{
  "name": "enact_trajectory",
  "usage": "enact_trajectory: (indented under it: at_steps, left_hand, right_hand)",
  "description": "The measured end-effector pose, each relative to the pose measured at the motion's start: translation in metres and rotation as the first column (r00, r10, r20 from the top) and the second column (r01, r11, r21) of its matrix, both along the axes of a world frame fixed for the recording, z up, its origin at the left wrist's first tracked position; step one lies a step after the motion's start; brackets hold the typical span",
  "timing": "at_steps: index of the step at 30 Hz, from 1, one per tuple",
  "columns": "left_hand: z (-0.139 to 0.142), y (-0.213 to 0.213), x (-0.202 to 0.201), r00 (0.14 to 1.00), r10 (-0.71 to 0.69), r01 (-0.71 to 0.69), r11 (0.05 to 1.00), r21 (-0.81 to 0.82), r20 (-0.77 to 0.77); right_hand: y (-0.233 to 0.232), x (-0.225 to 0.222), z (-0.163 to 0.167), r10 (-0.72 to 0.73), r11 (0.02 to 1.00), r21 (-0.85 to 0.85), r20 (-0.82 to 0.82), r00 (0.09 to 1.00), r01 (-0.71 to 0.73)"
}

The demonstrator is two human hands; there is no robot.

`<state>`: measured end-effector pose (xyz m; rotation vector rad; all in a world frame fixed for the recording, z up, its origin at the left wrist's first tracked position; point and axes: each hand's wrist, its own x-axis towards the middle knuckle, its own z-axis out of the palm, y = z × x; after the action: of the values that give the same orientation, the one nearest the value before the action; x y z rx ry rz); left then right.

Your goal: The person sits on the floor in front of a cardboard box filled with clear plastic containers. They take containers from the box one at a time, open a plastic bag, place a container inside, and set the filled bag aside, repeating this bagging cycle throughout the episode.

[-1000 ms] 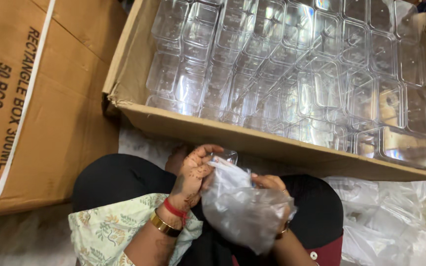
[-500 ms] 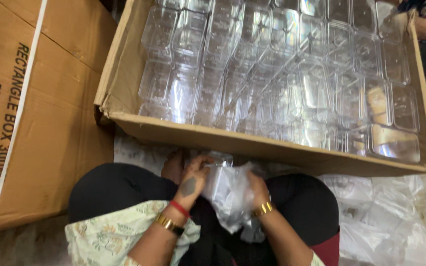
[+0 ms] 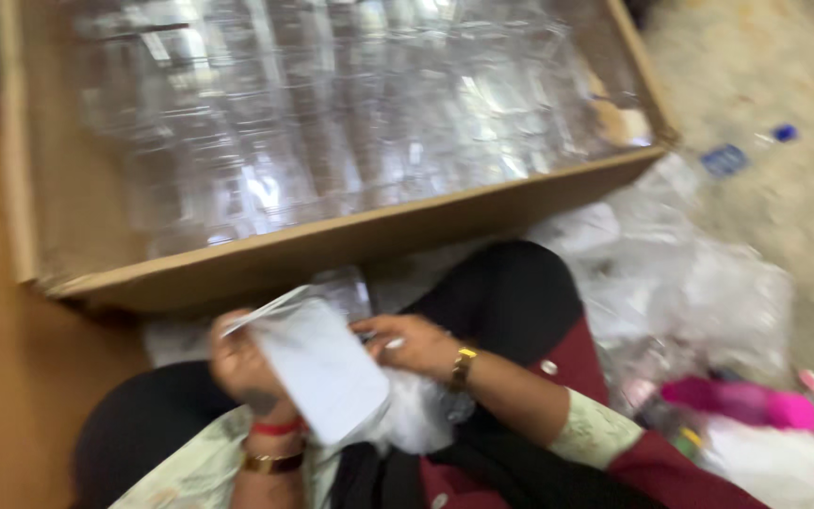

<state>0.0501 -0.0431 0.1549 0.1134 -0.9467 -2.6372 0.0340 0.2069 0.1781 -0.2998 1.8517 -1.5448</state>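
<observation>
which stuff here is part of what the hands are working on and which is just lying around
In hand:
- left hand and right hand, both on the clear plastic bag
- cardboard box of clear plastic containers

Lying about:
- pile of loose plastic wrap
- pink object
- small blue bits on the floor

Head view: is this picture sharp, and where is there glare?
Head view: motion blur smears everything; both the left hand and right hand look soft on the clear plastic bag. Glare streaks the clear containers in the cardboard box.
</observation>
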Motion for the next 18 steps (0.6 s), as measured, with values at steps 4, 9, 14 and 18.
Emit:
enact_trajectory:
  at_steps: [4, 9, 14, 18]
  left_hand:
    - [0.026, 0.026, 0.017, 0.96, 0.268, -0.271, 0.799, -0.537, -0.084]
    - [0.063, 0.057, 0.021, 0.965, 0.091, -0.257, 0.51, -0.821, -0.246]
    - [0.09, 0.06, 0.018, 0.988, -0.005, -0.144, 0.317, -0.938, -0.153]
    - [0.097, 0.06, 0.017, 0.98, 0.07, -0.199, 0.469, -0.861, -0.188]
  right_hand:
    - [0.013, 0.035, 0.022, -0.05, 0.882, -0.412, 0.404, 0.913, 0.23]
    - [0.058, 0.062, 0.043, -0.159, 0.85, -0.397, 0.433, 0.887, 0.347]
    - [0.134, 0.055, 0.049, -0.417, 0.557, -0.511, 0.51, 0.752, 0.655]
    - [0.234, 0.033, 0.061, -0.736, 0.36, -0.483, 0.379, 0.561, 0.798]
